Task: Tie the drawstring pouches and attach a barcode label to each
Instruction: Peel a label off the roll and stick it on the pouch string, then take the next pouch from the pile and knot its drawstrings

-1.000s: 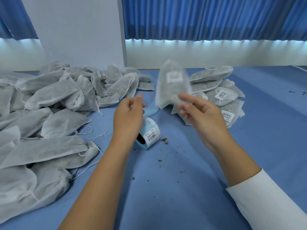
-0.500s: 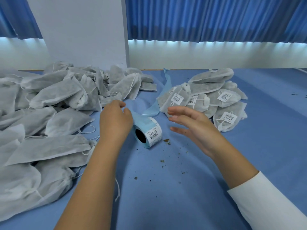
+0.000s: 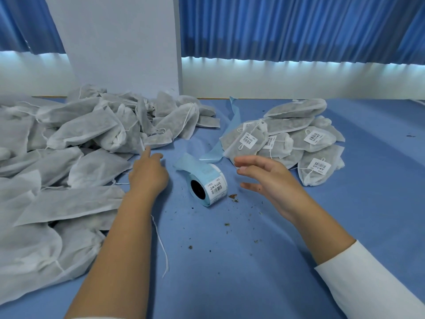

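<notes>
A big heap of unlabelled grey drawstring pouches (image 3: 76,143) covers the left of the blue table. My left hand (image 3: 148,172) stretches toward it, index finger out, fingertip at the edge of a pouch (image 3: 158,140), holding nothing. A roll of barcode labels (image 3: 208,186) on light blue backing lies between my hands. My right hand (image 3: 269,180) hovers with fingers spread, empty, just in front of the labelled pouches. That pile (image 3: 296,139) lies at the right; the nearest labelled pouch (image 3: 245,140) rests on its left side.
A strip of used blue backing paper (image 3: 234,125) trails from the roll toward the back. Loose crumbs (image 3: 233,196) dot the blue table (image 3: 230,261). A loose white string (image 3: 161,245) lies by my left forearm. A white pillar (image 3: 119,42) and blue curtains stand behind.
My right hand has let go of the labelled pouch, which now lies on the right pile. My left hand has moved left and forward toward the unlabelled heap.
</notes>
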The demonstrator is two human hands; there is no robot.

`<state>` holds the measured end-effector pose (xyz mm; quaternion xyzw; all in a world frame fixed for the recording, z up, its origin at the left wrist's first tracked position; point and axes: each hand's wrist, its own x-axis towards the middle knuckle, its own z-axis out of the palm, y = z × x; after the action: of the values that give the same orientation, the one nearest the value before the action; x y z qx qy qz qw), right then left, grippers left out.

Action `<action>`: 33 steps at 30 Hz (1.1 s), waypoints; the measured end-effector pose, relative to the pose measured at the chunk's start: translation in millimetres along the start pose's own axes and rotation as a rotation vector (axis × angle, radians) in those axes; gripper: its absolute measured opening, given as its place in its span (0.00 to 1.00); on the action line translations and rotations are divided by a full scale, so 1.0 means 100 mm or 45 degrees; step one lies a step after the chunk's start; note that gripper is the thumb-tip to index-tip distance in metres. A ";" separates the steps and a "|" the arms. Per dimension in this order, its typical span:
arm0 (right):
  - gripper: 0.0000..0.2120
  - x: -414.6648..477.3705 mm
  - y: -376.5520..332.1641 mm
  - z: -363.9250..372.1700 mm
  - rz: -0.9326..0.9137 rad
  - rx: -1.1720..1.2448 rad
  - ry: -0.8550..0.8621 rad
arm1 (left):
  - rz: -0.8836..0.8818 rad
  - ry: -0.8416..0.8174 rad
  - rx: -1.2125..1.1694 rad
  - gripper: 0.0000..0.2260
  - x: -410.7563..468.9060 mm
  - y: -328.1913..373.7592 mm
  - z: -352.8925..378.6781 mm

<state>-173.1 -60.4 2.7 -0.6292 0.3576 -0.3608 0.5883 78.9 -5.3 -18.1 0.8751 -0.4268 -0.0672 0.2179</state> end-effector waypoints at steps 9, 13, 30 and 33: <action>0.11 0.07 0.09 0.05 0.037 -0.142 0.052 | -0.214 0.046 -0.295 0.26 0.08 -0.06 0.07; 0.12 0.08 0.11 0.07 0.057 -0.184 0.042 | -0.233 0.004 -0.288 0.29 0.20 -0.12 0.05; 0.11 0.08 0.10 0.04 0.057 -0.182 0.057 | -0.287 -0.030 -0.317 0.18 0.43 -0.19 -0.02; 0.11 0.06 0.09 0.04 0.053 -0.191 0.050 | -0.253 -0.034 -0.423 0.22 0.42 -0.19 -0.01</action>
<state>-166.8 -64.6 -6.2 -0.6568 0.4082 -0.3329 0.5396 119.1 -27.2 -22.6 0.8640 -0.3242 -0.1696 0.3459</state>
